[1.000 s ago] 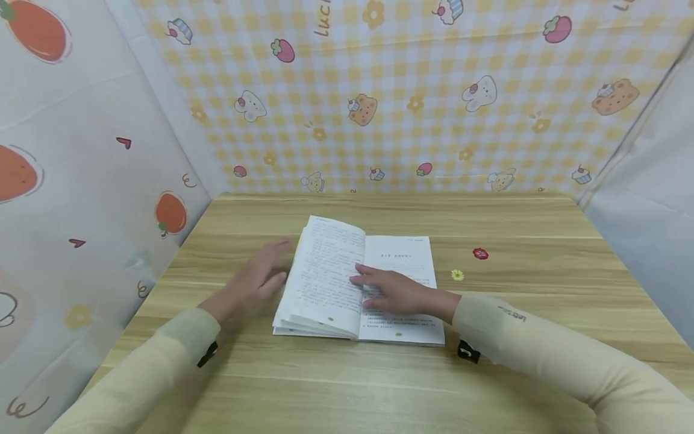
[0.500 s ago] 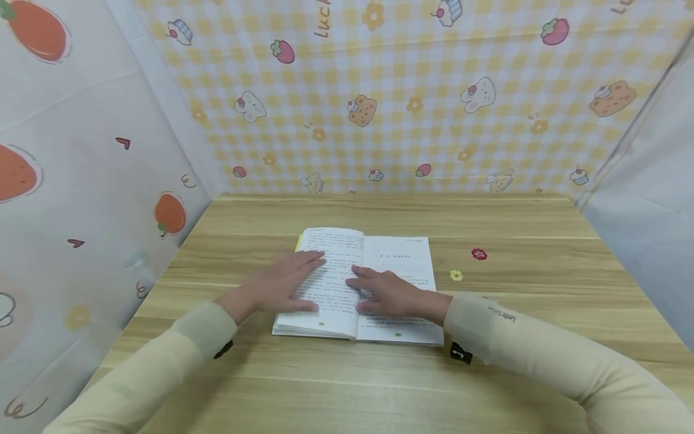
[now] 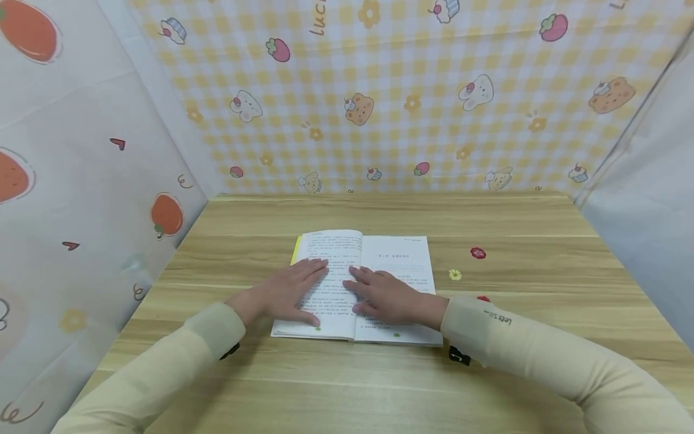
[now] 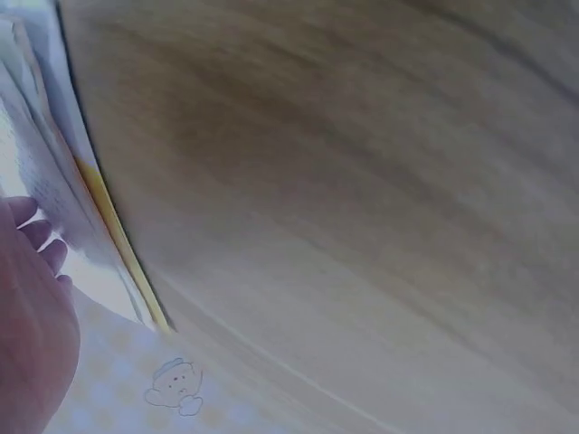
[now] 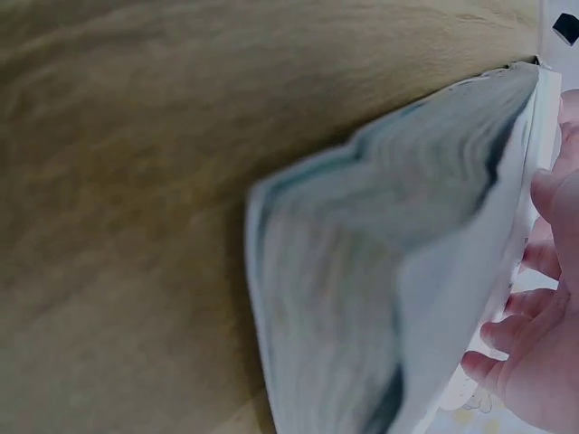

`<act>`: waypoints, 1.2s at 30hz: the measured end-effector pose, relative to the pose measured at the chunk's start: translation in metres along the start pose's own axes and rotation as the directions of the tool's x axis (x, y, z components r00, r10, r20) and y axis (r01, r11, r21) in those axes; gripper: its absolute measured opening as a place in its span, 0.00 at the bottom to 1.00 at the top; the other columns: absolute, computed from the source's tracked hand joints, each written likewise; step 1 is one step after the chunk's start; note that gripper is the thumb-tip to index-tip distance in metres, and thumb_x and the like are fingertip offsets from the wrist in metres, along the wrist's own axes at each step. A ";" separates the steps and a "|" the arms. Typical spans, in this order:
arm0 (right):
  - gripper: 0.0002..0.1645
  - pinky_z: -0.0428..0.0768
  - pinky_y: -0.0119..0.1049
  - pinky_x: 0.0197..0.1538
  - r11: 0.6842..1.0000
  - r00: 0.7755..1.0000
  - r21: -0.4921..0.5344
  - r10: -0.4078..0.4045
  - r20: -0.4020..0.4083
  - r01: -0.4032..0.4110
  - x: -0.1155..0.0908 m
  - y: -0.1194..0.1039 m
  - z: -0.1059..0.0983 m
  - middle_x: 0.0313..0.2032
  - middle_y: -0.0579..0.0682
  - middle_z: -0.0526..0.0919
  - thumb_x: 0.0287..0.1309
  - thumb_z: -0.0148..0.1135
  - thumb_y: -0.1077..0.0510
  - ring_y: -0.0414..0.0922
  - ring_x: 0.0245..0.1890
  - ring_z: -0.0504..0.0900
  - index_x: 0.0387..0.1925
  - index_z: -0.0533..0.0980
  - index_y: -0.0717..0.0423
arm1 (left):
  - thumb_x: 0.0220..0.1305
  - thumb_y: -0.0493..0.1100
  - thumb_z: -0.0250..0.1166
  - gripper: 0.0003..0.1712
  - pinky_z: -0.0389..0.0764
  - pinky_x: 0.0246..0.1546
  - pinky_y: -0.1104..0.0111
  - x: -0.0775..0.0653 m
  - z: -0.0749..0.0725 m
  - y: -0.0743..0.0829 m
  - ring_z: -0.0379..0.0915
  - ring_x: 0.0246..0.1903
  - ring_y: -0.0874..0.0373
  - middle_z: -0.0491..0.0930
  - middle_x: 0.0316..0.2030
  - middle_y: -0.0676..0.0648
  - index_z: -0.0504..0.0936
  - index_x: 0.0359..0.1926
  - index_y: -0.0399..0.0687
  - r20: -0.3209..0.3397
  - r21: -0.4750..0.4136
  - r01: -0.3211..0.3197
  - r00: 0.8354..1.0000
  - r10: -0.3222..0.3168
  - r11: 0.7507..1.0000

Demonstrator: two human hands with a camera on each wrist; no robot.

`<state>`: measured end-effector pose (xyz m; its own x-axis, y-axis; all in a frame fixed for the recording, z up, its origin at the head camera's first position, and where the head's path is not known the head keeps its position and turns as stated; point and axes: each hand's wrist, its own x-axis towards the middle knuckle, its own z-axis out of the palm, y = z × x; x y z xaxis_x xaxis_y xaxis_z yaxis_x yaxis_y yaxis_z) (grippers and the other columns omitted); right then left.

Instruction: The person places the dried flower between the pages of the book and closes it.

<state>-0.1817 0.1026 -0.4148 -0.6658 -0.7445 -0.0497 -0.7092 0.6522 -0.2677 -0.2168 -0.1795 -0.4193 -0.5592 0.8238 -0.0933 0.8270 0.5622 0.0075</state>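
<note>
Beneath left fingers [image 3: 311, 272] and right fingers [image 3: 360, 287] | open book [image 3: 334, 301] | on wooden table [image 3: 347, 389]

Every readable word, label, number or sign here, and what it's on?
"luc", cut off: yellow-and-white checked cloth backdrop
"Lets", rest too small: cream fabric right sleeve
Too small to read: print on the open white paper book
Too cut off or small: other letters on the backdrop
</note>
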 end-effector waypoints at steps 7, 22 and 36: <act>0.37 0.58 0.51 0.70 0.997 1.000 -0.077 -0.003 0.005 0.003 0.001 0.000 0.004 0.74 0.54 0.51 0.71 0.47 0.39 0.53 0.73 0.52 0.74 0.58 0.50 | 0.55 0.82 0.48 0.65 0.47 0.71 0.58 0.000 0.003 0.000 0.42 0.73 0.45 0.47 0.74 0.39 0.50 0.74 0.35 -0.019 0.028 -0.036 0.999 0.037 0.999; 0.36 0.56 0.52 0.70 0.968 0.999 -0.250 -0.029 0.026 0.035 0.002 -0.002 0.002 0.74 0.55 0.52 0.72 0.43 0.38 0.53 0.73 0.52 0.74 0.58 0.50 | 0.58 0.80 0.45 0.63 0.50 0.71 0.57 -0.001 0.009 -0.001 0.46 0.72 0.44 0.50 0.73 0.36 0.52 0.73 0.31 -0.065 0.149 -0.091 0.993 0.102 0.985; 0.32 0.67 0.50 0.64 0.962 0.950 -0.214 -0.216 -0.227 0.168 -0.039 0.040 -0.005 0.65 0.57 0.69 0.65 0.61 0.48 0.50 0.66 0.67 0.66 0.69 0.55 | 0.59 0.81 0.42 0.63 0.46 0.71 0.60 -0.002 0.011 -0.001 0.42 0.73 0.45 0.47 0.74 0.37 0.49 0.74 0.32 -0.031 0.160 -0.077 0.996 0.083 0.984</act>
<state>-0.1853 0.1583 -0.4189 -0.5314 -0.8156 0.2289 -0.8440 0.5330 -0.0598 -0.2158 -0.1827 -0.4297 -0.4904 0.8693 -0.0618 0.8662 0.4783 -0.1445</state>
